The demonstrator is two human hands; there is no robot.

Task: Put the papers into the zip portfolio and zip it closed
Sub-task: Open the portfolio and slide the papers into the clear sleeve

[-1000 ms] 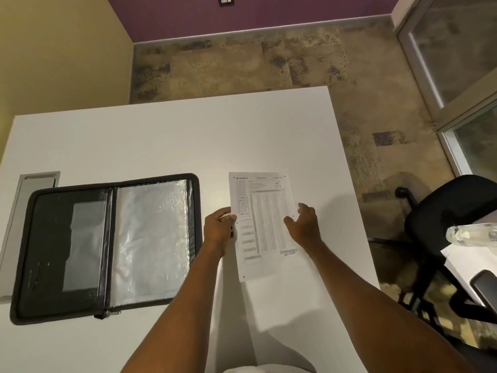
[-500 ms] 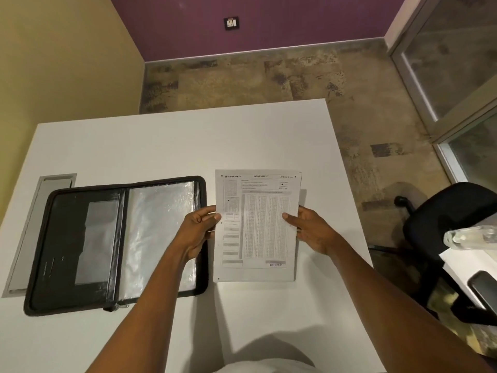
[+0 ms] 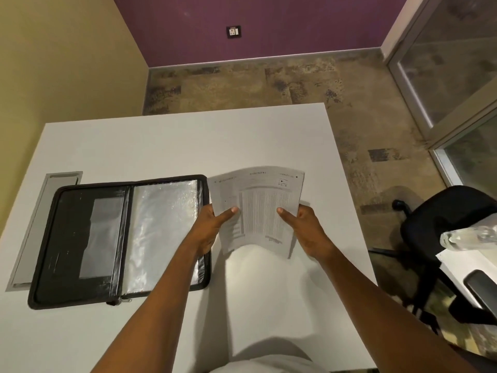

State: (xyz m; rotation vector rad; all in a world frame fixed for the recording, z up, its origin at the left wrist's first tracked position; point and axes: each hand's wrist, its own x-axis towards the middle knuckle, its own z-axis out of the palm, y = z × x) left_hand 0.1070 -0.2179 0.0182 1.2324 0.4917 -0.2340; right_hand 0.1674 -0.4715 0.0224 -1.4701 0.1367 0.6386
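Bowing printed papers (image 3: 258, 208) beside black, glossy-sleeved portfolio (image 3: 118, 238).

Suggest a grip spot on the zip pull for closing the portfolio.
Pinch the small metal zip pull at the near edge of the open portfolio, by the spine. Come from the near side with the left hand; it sticks out toward the person, clear of the cover.

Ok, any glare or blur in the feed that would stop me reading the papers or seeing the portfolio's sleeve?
Head view: printed white papers motion-blurred, text unreadable; ceiling light glares on the open black zip portfolio's clear plastic sleeve; wide-angle bends the white table edges.
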